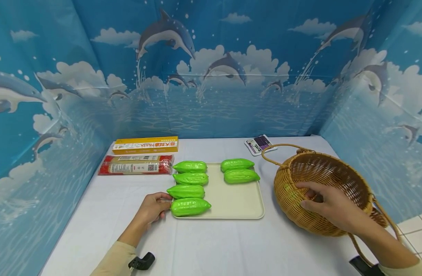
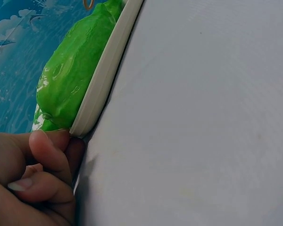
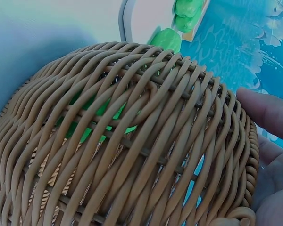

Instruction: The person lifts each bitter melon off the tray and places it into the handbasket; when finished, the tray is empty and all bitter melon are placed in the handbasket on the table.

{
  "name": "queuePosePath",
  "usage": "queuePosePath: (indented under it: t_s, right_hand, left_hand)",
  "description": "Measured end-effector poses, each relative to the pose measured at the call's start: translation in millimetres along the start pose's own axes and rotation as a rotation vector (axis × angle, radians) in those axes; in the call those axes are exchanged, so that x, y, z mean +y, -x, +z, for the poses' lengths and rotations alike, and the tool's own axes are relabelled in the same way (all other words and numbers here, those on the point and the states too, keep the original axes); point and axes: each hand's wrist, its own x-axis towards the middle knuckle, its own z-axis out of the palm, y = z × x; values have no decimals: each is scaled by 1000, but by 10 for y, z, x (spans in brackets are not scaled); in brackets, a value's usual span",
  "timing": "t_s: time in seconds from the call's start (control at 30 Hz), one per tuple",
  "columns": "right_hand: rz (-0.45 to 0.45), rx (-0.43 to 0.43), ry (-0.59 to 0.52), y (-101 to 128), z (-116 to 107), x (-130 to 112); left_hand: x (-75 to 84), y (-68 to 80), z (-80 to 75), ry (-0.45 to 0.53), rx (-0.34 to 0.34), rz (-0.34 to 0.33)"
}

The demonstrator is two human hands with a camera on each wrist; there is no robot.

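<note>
My left hand (image 1: 152, 208) pinches the tray (image 1: 231, 199) at its left edge, while my right hand (image 1: 333, 203), fingers (image 1: 309, 186) loosely parted and holding nothing, hovers by the basket (image 1: 289, 203) rim.

Room: tray (image 1: 235, 201) front-right | Obstacles: four green vegetables (image 1: 190, 207) left, basket (image 1: 287, 196) right

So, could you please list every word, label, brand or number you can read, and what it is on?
"PASTA": on the yellow box; other characters too small to read surely.
Red-ended packet: printed label, too small to read.
White-and-purple pouch: print too small to read.
Green gourd-shaped items, tray, basket: no text visible.
</note>
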Motion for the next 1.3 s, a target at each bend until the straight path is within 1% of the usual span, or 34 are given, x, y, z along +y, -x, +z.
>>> queuePosePath:
  t_s: [0.2, 0.43, 0.6, 0.67, 0.73, 0.8, 0.9, 0.97, 1.07, 1.17, 1.27, 1.3]
  right_hand:
    - [-1, 8, 24, 13, -5, -1]
    - [-22, 20, 95, 60, -36, -1]
    - [-52, 66, 121, 144, -71, -21]
    - [-51, 86, 125, 205, -87, -40]
    - [-45, 116, 139, 282, -103, -71]
    - [-42, 166, 155, 367, -109, -118]
    - [-47, 271, 195, 508, -91, -226]
    - [-60, 338, 197, 589, -45, -313]
    - [-114, 413, 147, 692, 80, -446]
    - [-183, 446, 70, 759, 241, -575]
    - [-212, 415, -16, 742, 390, -715]
    - [-198, 387, -56, 710, 433, -764]
  left_hand:
    - [3, 1, 3, 2, -2, -2]
    - [13, 5, -4, -12, 6, -6]
    - [13, 4, -4, -16, 8, -3]
    - [14, 5, -2, -15, 6, -3]
    - [16, 9, 1, -12, 4, -3]
    - [14, 9, 5, -8, 1, -1]
    - [12, 12, 9, -1, -4, 0]
    - [9, 10, 12, -3, -2, 2]
    - [12, 12, 13, -5, 1, 2]
    - [14, 12, 12, -5, -2, 0]
    - [20, 17, 6, -5, -4, -4]
    - [21, 17, 3, -6, -2, -6]
